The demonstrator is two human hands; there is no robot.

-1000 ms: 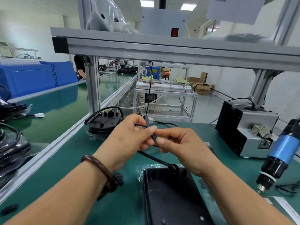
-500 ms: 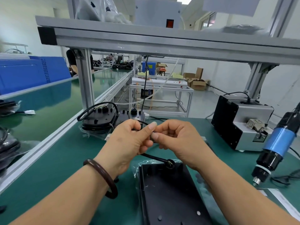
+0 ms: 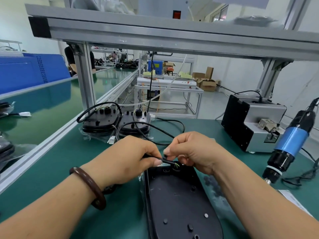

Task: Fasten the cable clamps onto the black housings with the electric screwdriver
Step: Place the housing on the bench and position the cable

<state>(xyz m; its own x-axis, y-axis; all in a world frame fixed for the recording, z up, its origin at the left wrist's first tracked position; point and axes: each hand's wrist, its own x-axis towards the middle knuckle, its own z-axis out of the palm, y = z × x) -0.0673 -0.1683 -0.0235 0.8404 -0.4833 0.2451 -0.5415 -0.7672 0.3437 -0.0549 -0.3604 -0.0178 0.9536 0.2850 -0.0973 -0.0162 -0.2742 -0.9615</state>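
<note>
Pinching the cable (image 3: 168, 161), L hand (image 3: 131, 157) & R hand (image 3: 193, 152) have dropped to top edge of housing (image 3: 181, 204).

cable (image 3: 167, 160) now down at housing (image 3: 177, 195)

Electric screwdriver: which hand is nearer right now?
Right. The right hand pinches the cable at the black housing's far end, with the electric screwdriver off to its right. The left hand grips the same cable further left.
</note>
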